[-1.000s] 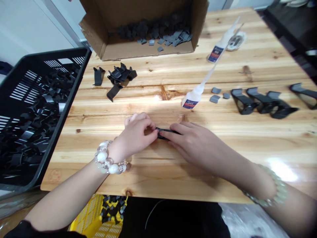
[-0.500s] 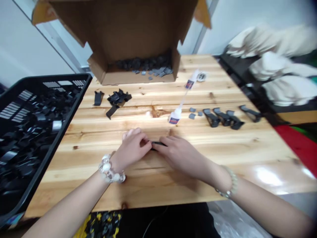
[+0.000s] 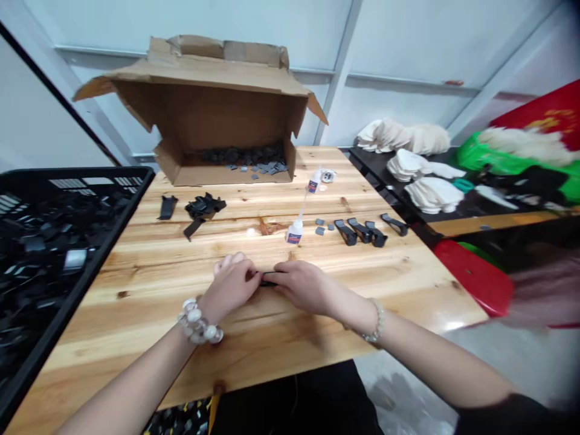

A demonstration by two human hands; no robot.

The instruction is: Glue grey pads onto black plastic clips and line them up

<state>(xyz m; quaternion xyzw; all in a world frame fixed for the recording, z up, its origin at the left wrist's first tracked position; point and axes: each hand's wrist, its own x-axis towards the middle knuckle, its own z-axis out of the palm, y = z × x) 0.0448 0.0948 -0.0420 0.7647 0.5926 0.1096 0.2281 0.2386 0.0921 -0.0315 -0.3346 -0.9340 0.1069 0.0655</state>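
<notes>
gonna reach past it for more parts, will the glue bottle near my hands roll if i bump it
Probably yes. The glue bottle lies on its side on the wooden table, and its body looks round. It looks small and plastic, so likely light enough to skid from a slight knock. Its long thin nozzle looks like the most fragile part.

Nothing legible in this view. The front squeeze bottle (image 3: 294, 234) and rear squeeze bottle (image 3: 313, 183) on the worktop (image 3: 113, 338) each carry a blue, red and white label, but the print is too small to read. The red banner (image 3: 550, 109) at upper right shows yellow characters, too blurred and cut off to read.
</notes>
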